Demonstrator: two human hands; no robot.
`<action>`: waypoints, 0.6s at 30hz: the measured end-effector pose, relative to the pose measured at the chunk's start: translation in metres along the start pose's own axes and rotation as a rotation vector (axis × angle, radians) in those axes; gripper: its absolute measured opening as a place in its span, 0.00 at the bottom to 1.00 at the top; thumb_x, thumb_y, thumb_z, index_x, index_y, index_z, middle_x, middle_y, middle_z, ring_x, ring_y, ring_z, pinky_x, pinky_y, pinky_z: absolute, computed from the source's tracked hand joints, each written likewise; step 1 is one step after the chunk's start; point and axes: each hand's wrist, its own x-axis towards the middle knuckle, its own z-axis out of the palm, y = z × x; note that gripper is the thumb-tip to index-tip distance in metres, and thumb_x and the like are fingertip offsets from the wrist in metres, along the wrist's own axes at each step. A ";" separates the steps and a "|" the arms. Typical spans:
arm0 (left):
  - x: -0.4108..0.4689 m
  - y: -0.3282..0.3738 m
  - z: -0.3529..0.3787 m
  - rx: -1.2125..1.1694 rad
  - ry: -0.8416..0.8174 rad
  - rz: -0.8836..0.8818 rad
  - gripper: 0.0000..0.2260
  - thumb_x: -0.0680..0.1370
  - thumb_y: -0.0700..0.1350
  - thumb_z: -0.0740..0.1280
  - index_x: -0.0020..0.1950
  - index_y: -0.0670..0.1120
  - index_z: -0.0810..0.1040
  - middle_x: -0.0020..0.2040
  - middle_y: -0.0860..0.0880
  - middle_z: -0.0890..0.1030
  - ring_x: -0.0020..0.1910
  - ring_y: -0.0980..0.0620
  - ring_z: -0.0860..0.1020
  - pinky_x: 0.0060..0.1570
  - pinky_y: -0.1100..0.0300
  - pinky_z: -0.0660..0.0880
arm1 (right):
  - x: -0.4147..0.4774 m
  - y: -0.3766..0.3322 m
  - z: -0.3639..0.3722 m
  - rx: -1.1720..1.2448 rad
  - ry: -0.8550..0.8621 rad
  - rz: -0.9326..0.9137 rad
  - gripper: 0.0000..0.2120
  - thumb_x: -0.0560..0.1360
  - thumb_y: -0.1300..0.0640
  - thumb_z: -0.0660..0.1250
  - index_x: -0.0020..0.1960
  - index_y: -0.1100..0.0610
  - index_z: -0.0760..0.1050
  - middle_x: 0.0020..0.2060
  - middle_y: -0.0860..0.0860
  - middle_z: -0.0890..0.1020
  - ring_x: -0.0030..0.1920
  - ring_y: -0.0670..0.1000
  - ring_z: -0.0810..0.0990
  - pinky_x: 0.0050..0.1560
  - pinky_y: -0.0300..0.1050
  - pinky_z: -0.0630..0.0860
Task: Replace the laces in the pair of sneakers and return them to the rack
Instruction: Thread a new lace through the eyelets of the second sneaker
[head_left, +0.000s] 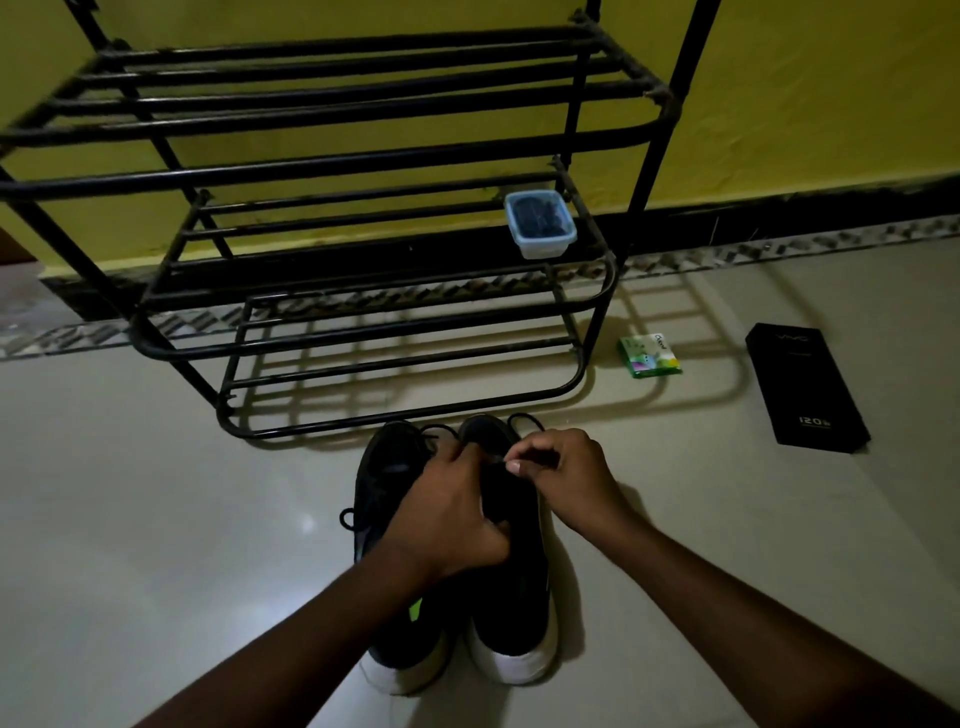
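Sneakers: a black pair with white soles, standing side by side on the floor (156, 493), just in front of the rack's lowest tier, heels towards the person and toes towards the rack.
Left sneaker (384, 483): upright, touching or almost touching its mate; a green mark shows on its inner side near the heel.
Loose lace (347, 519): black, curling out over the outer edge of the left sneaker; another loop lies near its toe.
Right sneaker (511, 597): upright, its front half largely covered by both hands.
Lace (524, 418): black, one loop showing beside the toe of the right sneaker; the rest is hard to trace against the dark upper.
Left hand (452, 514): reaches across the left sneaker, fingers and thumb curled round the upper of the right sneaker and gripping it.
Right hand (563, 478): above the front of the right sneaker, thumb and forefinger pinched closed on a short end of the lace.
Rack (332, 166): black metal tubing in tiers, standing against the yellow wall (805, 93).
Container (540, 224): small, clear, with a pale blue rim, holding something dark; it rests on the right end of a middle tier.
Green packet (649, 355): flat on the floor, just right of the rack's foot.
Black box (807, 387): long and flat, on the floor well to the right of the packet.
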 end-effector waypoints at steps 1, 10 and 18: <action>0.000 0.001 0.001 0.029 -0.011 -0.014 0.29 0.63 0.61 0.65 0.60 0.49 0.74 0.54 0.50 0.73 0.51 0.48 0.77 0.50 0.57 0.78 | 0.000 0.000 0.002 -0.011 0.002 0.002 0.08 0.72 0.64 0.75 0.42 0.51 0.85 0.39 0.44 0.86 0.42 0.37 0.82 0.43 0.25 0.73; 0.008 0.002 0.001 -0.087 0.101 -0.296 0.10 0.74 0.46 0.70 0.35 0.49 0.72 0.34 0.49 0.75 0.33 0.50 0.76 0.27 0.63 0.64 | 0.002 0.001 0.014 -0.169 -0.037 -0.054 0.04 0.72 0.61 0.76 0.44 0.54 0.87 0.40 0.45 0.83 0.43 0.40 0.80 0.49 0.27 0.72; 0.026 -0.015 -0.002 -0.174 0.095 -0.400 0.06 0.72 0.41 0.72 0.46 0.40 0.82 0.40 0.45 0.80 0.37 0.53 0.79 0.32 0.63 0.72 | 0.002 -0.010 0.028 -0.439 -0.130 -0.134 0.09 0.76 0.61 0.70 0.53 0.54 0.85 0.46 0.46 0.76 0.49 0.48 0.78 0.56 0.47 0.78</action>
